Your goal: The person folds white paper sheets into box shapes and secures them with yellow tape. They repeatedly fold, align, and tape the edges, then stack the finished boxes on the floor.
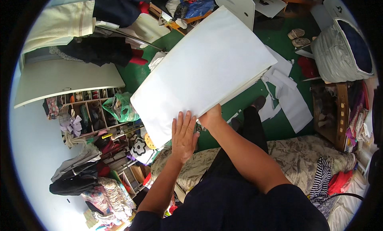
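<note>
A large white rectangular panel (203,63) with a smooth, paper-like face fills the middle of the view, tilted so its far corner points up. Its right side shows some thickness, like a box or stacked layers. My left hand (184,137) lies flat on the panel near its close edge, fingers stretched and slightly apart. At the panel's lower right edge, my right hand (210,116) grips from the side, and its fingers are partly hidden beneath the edge. What supports the panel from below is hidden.
Cut white sheets and strips (289,97) lie on the green floor (203,139) at right. A patterned couch (295,155) is close by me. Left stand a shoe rack (95,111) and a green plastic bag (121,107); a large fabric basket (333,51) stands at far right.
</note>
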A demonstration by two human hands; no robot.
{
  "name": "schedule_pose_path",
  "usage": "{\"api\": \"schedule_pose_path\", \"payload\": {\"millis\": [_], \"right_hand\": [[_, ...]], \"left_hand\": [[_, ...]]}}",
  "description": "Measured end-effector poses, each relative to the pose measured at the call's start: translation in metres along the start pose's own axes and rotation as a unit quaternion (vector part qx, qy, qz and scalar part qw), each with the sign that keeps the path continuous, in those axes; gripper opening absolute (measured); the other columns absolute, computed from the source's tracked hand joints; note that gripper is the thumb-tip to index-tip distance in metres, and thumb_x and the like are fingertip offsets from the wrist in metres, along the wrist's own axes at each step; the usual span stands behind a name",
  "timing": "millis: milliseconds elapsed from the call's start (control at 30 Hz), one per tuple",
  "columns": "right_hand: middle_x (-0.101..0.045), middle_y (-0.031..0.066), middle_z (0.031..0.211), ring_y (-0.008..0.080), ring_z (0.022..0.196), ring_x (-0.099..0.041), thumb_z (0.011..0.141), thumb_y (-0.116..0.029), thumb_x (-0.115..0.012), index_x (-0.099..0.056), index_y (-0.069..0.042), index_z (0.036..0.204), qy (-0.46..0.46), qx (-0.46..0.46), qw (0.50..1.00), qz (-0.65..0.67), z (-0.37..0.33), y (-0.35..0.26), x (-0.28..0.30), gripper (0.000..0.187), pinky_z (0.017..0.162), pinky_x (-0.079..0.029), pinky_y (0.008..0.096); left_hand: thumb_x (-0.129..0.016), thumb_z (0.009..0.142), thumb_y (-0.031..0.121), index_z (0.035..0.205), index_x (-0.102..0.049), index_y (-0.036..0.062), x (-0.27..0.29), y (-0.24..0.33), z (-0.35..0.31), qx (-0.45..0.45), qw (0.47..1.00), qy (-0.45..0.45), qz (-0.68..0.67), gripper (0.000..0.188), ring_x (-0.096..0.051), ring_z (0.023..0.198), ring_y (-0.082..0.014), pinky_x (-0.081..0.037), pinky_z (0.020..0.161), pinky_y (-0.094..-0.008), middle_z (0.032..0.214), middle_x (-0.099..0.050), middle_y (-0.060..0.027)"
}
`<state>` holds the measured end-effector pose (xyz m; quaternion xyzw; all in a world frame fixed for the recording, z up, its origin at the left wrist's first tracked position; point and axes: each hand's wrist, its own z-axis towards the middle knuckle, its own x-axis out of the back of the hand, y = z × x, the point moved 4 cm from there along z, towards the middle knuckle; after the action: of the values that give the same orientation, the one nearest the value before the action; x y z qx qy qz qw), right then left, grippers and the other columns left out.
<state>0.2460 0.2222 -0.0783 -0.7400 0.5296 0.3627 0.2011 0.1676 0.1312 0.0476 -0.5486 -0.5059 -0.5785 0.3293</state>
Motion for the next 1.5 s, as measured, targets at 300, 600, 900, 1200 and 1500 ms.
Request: {"api": "schedule_pose_path", "payload": {"millis": [300, 600, 900, 1200, 1500], "right_hand": [[-0.061, 0.0113, 0.132, 0.0281, 0.119, -0.062, 0.105, -0.032, -0.051, -0.052, -0.004, 0.139, 0.1, 0.046, 0.994, 0.026, -0.016, -0.009, -0.014, 0.044, 0.1, -0.054, 0.0439], [-0.061, 0.0116, 0.133, 0.0292, 0.118, -0.063, 0.107, -0.036, -0.044, -0.052, -0.006, 0.14, 0.101, 0.07, 0.992, 0.035, -0.001, -0.006, -0.008, 0.046, 0.097, -0.056, 0.0444], [-0.062, 0.0086, 0.123, 0.0264, 0.11, -0.063, 0.107, -0.04, -0.042, -0.055, -0.01, 0.132, -0.03, -0.023, 0.997, 0.068, 0.022, 0.006, -0.011, 0.041, 0.093, -0.056, 0.0432], [-0.065, 0.0064, 0.105, 0.0206, 0.094, -0.065, 0.105, -0.03, -0.053, -0.062, -0.009, 0.115, 0.063, 0.011, 0.982, -0.178, 0.015, -0.029, -0.005, 0.025, 0.084, -0.056, 0.0363], [-0.069, 0.0086, 0.09, 0.0154, 0.077, -0.066, 0.096, -0.019, -0.071, -0.066, 0.001, 0.099, 0.039, 0.128, 0.943, -0.305, -0.074, -0.073, -0.004, 0.021, 0.072, -0.055, 0.0267]], "left_hand": [[-0.068, 0.094, 0.019, 0.161, -0.033, 0.0068, 0.004, -0.019, 0.053, -0.045, 0.998, -0.004, 0.034, 0.076, -0.021, 0.157, -0.0396, -0.015, 0.125, -0.0587, 0.169, -0.026, -0.0171], [-0.07, 0.091, 0.014, 0.16, -0.034, 0.0084, -0.008, -0.019, 0.055, -0.051, 0.997, -0.007, 0.052, 0.079, -0.023, 0.156, -0.0392, -0.018, 0.125, -0.0591, 0.169, -0.026, -0.0154], [-0.06, 0.09, -0.004, 0.158, -0.038, 0.0099, -0.016, -0.024, 0.057, -0.079, 0.993, 0.008, 0.089, 0.072, -0.031, 0.152, -0.0416, -0.024, 0.123, -0.0598, 0.165, -0.036, -0.0142], [-0.05, 0.092, -0.006, 0.155, -0.044, 0.0074, -0.011, -0.013, 0.06, -0.078, 0.994, 0.02, 0.079, 0.064, -0.032, 0.153, -0.0395, -0.025, 0.123, -0.0572, 0.163, -0.04, -0.0135], [-0.051, 0.091, -0.003, 0.153, -0.046, 0.0076, -0.007, -0.008, 0.06, -0.068, 0.993, 0.009, 0.097, 0.064, -0.033, 0.153, -0.0363, -0.026, 0.123, -0.0561, 0.163, -0.04, -0.0111]]}}
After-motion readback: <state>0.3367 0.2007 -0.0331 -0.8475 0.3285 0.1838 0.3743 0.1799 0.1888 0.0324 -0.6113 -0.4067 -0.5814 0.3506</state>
